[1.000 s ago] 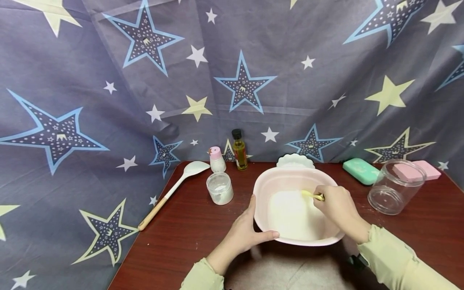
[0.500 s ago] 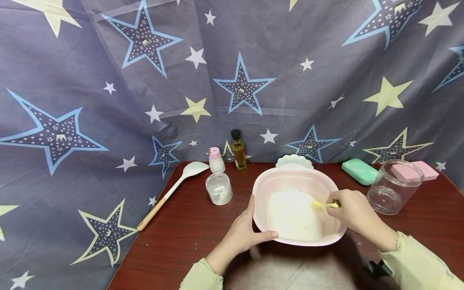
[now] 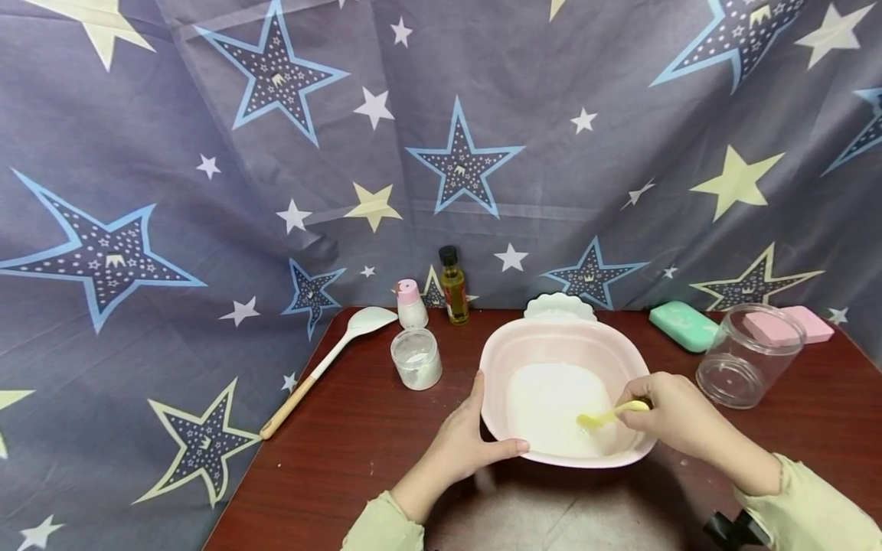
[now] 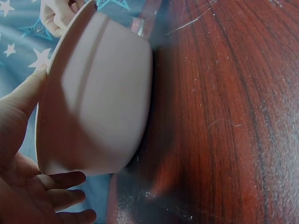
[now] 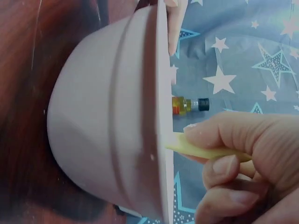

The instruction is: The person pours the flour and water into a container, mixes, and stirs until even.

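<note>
A pale pink basin (image 3: 492,360) stands on the table, with a smooth white substance (image 3: 547,402) in its bottom; I cannot tell whether that is powder or liquid. My right hand (image 3: 671,413) pinches the handle of a small yellow spoon (image 3: 598,419) between thumb and fingers over the basin's right side. The spoon's head dips at the white substance. In the right wrist view the basin wall hides that end of the spoon (image 5: 205,151). My left hand (image 3: 462,444) rests against the basin's left front corner, thumb on the near rim and nearly straight fingers (image 4: 65,198) along the outside.
Left of the basin are an open clear jar (image 3: 416,360) of white powder, a pink-topped shaker (image 3: 411,306), an oil bottle (image 3: 454,287) and a white spatula (image 3: 324,367). Behind it stands a scalloped white dish (image 3: 560,306). Rightward are a green box (image 3: 684,325), a pink block (image 3: 806,324) and a clear jar (image 3: 737,375).
My right hand has moved right and toward me, and the spoon's head has gone from the basin's far right side to its near right. My left hand and the basin stay put.
</note>
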Demonstrator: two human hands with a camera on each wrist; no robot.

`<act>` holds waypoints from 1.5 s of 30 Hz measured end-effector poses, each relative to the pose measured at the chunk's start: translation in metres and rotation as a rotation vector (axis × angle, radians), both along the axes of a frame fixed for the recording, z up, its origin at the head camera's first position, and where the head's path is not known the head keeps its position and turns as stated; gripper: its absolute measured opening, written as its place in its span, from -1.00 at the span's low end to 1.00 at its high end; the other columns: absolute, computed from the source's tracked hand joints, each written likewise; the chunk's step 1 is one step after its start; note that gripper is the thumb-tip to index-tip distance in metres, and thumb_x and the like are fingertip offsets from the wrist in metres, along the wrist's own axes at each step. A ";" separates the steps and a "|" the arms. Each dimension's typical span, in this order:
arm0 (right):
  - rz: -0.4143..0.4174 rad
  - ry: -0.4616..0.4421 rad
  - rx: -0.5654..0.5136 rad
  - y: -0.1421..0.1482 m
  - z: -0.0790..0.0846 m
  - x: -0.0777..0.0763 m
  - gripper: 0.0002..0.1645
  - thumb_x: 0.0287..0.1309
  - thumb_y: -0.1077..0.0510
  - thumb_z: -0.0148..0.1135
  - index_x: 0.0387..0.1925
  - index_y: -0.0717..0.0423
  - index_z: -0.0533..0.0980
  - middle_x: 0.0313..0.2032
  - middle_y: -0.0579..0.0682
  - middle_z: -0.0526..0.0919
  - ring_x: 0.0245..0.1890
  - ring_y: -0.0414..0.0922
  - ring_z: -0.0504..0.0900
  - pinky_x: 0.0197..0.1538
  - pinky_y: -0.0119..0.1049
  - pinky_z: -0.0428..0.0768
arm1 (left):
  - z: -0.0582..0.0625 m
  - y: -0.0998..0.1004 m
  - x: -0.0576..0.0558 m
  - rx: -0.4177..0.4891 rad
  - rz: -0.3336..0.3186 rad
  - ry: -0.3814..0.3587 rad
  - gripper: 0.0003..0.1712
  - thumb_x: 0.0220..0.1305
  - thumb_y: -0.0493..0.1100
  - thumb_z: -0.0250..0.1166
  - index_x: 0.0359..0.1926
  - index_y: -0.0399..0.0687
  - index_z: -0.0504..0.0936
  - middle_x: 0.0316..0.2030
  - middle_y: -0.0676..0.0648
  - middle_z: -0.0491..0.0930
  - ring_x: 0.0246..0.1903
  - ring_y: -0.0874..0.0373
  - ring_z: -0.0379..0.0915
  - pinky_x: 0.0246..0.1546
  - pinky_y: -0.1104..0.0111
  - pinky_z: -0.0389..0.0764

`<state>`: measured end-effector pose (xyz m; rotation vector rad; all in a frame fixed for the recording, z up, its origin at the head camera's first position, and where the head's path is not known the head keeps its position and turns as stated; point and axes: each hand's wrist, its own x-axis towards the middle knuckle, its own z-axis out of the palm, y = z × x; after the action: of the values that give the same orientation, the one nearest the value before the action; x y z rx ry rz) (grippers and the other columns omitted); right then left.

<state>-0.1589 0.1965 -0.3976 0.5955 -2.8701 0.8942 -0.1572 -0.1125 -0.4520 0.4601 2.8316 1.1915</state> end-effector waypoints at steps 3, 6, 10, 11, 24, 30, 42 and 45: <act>0.030 0.000 -0.025 -0.006 -0.002 0.002 -0.82 -0.09 0.19 0.44 -0.59 -0.17 0.62 -0.69 -0.38 0.46 -0.59 -0.38 0.35 -0.50 -0.41 0.37 | 0.000 0.000 0.000 0.006 -0.005 0.002 0.43 -0.12 0.34 0.50 0.54 -0.15 -0.14 0.41 -0.24 0.18 0.34 -0.06 0.20 0.26 0.03 0.30; 0.066 0.005 -0.059 -0.013 -0.004 0.003 -0.81 -0.08 0.21 0.44 -0.60 -0.17 0.62 -0.70 -0.40 0.44 -0.60 -0.40 0.32 -0.51 -0.42 0.36 | 0.000 0.000 0.000 0.013 -0.011 0.002 0.42 -0.11 0.33 0.49 0.54 -0.16 -0.14 0.42 -0.23 0.17 0.35 -0.04 0.19 0.27 0.03 0.30; 0.129 0.046 -0.118 -0.024 -0.009 0.002 -0.80 -0.09 0.25 0.42 -0.60 -0.14 0.62 -0.70 -0.40 0.38 -0.61 -0.42 0.27 -0.54 -0.43 0.31 | 0.000 0.001 0.000 0.019 -0.012 0.005 0.42 -0.10 0.33 0.49 0.54 -0.16 -0.14 0.42 -0.23 0.16 0.35 -0.03 0.18 0.27 0.04 0.29; 0.142 0.054 -0.130 -0.027 -0.010 0.001 -0.80 -0.09 0.27 0.41 -0.60 -0.12 0.62 -0.69 -0.39 0.37 -0.61 -0.42 0.26 -0.54 -0.44 0.30 | 0.000 0.001 0.000 0.018 -0.012 0.006 0.42 -0.10 0.33 0.50 0.54 -0.16 -0.14 0.42 -0.24 0.17 0.35 -0.03 0.19 0.27 0.04 0.29; 0.034 0.158 -0.113 -0.059 -0.020 -0.015 -0.74 -0.15 0.34 0.36 -0.65 -0.08 0.55 -0.74 -0.31 0.21 -0.69 -0.38 0.12 -0.59 -0.42 0.18 | -0.001 -0.001 0.000 0.018 -0.010 0.008 0.41 -0.10 0.34 0.49 0.54 -0.14 -0.14 0.42 -0.22 0.17 0.35 -0.05 0.19 0.27 0.03 0.29; -0.012 0.186 -0.102 -0.057 -0.024 -0.027 -0.78 -0.15 0.37 0.33 -0.64 -0.01 0.56 -0.74 -0.27 0.21 -0.70 -0.34 0.15 -0.58 -0.40 0.19 | -0.001 -0.001 0.000 0.008 -0.001 0.001 0.41 -0.10 0.34 0.49 0.55 -0.13 -0.14 0.42 -0.23 0.18 0.34 -0.07 0.20 0.26 0.02 0.30; -0.157 0.209 0.033 -0.039 -0.028 -0.040 -0.91 -0.12 0.30 0.32 -0.59 0.07 0.60 -0.72 -0.21 0.38 -0.63 -0.18 0.30 -0.52 -0.22 0.32 | -0.002 0.000 0.001 0.017 -0.010 0.014 0.41 -0.10 0.33 0.50 0.54 -0.16 -0.12 0.41 -0.23 0.19 0.34 -0.06 0.21 0.26 0.02 0.30; -0.191 0.215 0.065 -0.035 -0.026 -0.040 -0.88 -0.10 0.29 0.33 -0.59 0.03 0.58 -0.71 -0.20 0.40 -0.63 -0.13 0.34 -0.53 -0.18 0.36 | -0.001 0.000 0.001 0.017 -0.010 0.018 0.41 -0.11 0.32 0.50 0.54 -0.16 -0.12 0.41 -0.24 0.19 0.34 -0.07 0.21 0.26 0.02 0.30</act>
<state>-0.1989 0.1611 -0.4238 0.3877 -2.7128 0.6671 -0.1561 -0.1130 -0.4530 0.4873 2.8328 1.2163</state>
